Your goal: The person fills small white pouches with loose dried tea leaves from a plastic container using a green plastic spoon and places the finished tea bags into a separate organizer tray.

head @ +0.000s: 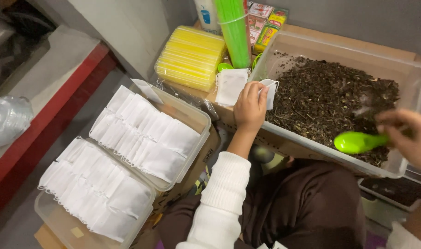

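Fingers [261, 92] of left hand [249, 108] pinch small white filter bag [269, 90] open at near-left rim of clear bin [415, 74] of dried leaves [330, 97]. Right hand [411, 138], blurred, fingers closed on green scoop [358, 142] near bin's front edge. Filling step, by my reading; scoop must load, then reach bag mouth. Filled bags [141, 133] sit in trays left.

White pouch [269, 90], green scoop [358, 142] over tub.

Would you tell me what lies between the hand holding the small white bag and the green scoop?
In the head view, only dried dark leaf mix in the clear bin lies between the left hand and the green scoop.
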